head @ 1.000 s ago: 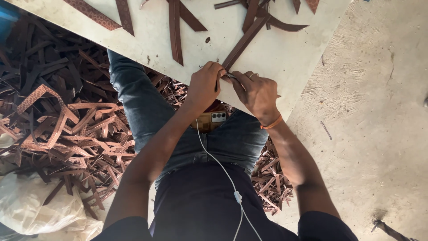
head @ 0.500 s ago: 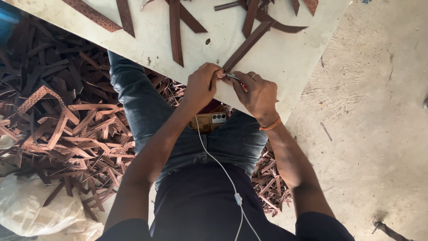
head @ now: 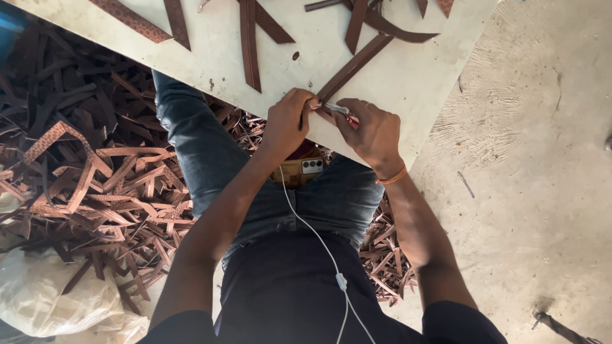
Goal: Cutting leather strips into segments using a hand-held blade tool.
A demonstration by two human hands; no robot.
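Bright daylight – concrete floor slightly washed out, scrap pile in shade, focus sharp, no blur.

Bench is off-white w/ a few dark specks. Strips on it are dark brown; one strip at the far left has a lighter embossed pattern. Scrap pile is brown to reddish-tan, some patterned. Jeans blue-grey, shirt navy, earphone cord white, wristband orange. Floor pale grey-beige. Bag whitish.
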